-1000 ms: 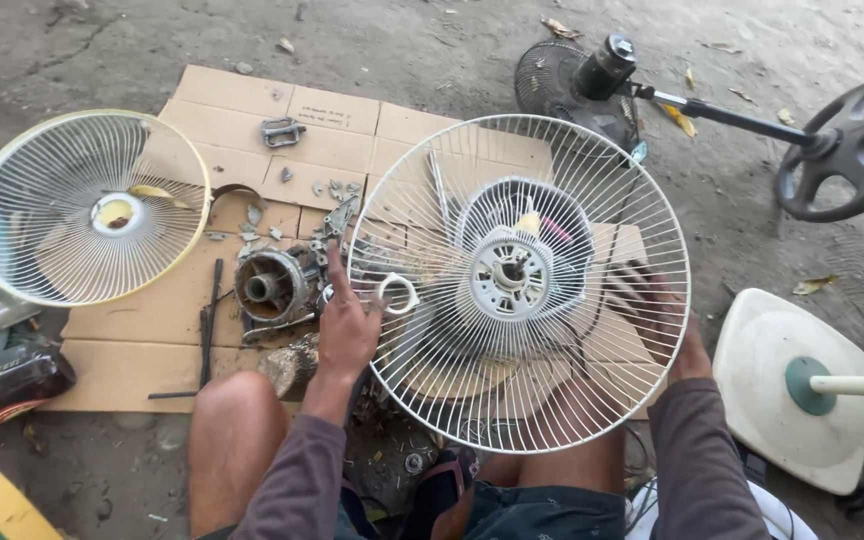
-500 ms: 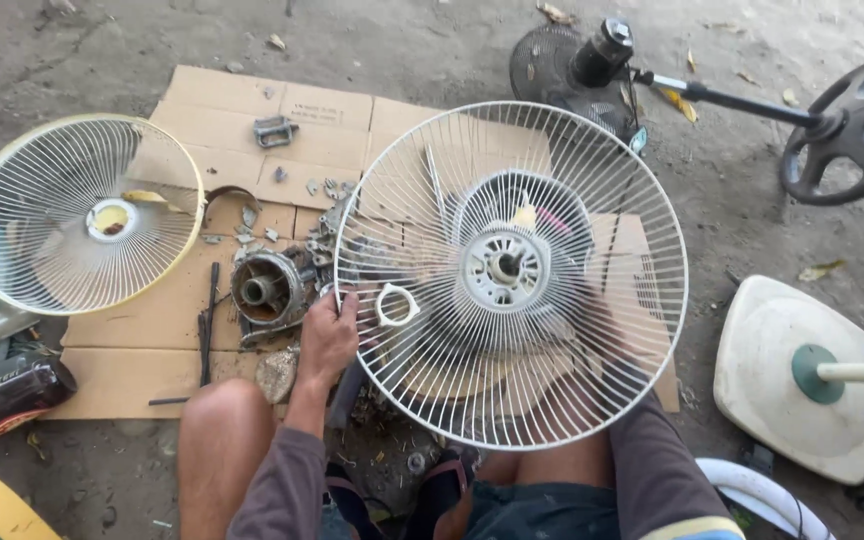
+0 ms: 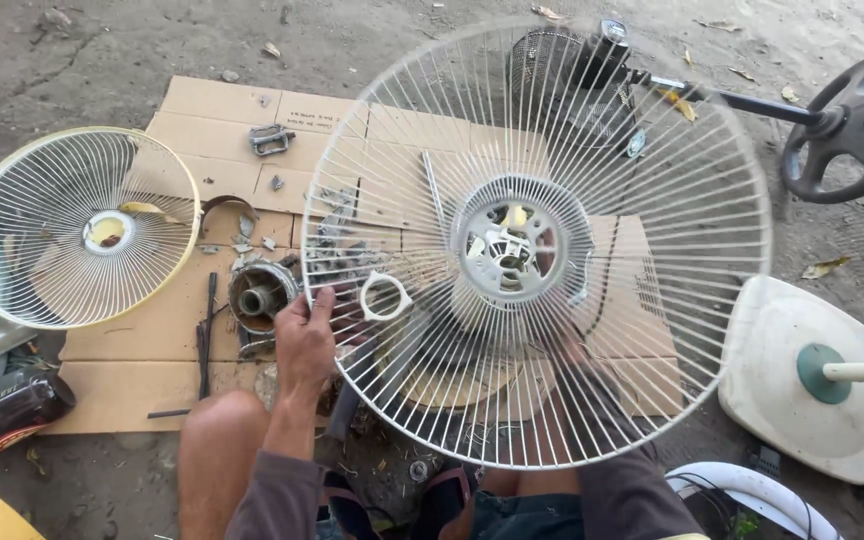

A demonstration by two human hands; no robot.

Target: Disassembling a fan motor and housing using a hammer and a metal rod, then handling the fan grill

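A: Rear fan guard [image 3: 542,250], white wire, was held up over the cardboard sheet [image 3: 162,330], tilted toward the camera, its hub ring at centre. Left hand [image 3: 304,342] had fingers curled round the rim wires at the guard's left edge, thumb side up.

B: And the right hand [image 3: 592,385]?

A: Mostly hidden behind the wires, low right of the hub. Only a blurred shape through the mesh. Could not tell whether it gripped or lay spread.

B: What sat under the guard?

A: Fan motor [image 3: 257,295] on the cardboard, just left of the left hand, partly screened by the rim. Small loose parts around it, too small to name. A dark tool [image 3: 205,335] lay beside the motor.

B: Elsewhere?

A: Second fan guard [image 3: 77,240], cream-rimmed, lay at the far left, well apart. White fan base [image 3: 782,385] on the right with its pole cut off by the frame edge. Black steering wheel [image 3: 847,125] top right, partly out of frame. A dark mesh object showed behind the guard's top, hard to make out.
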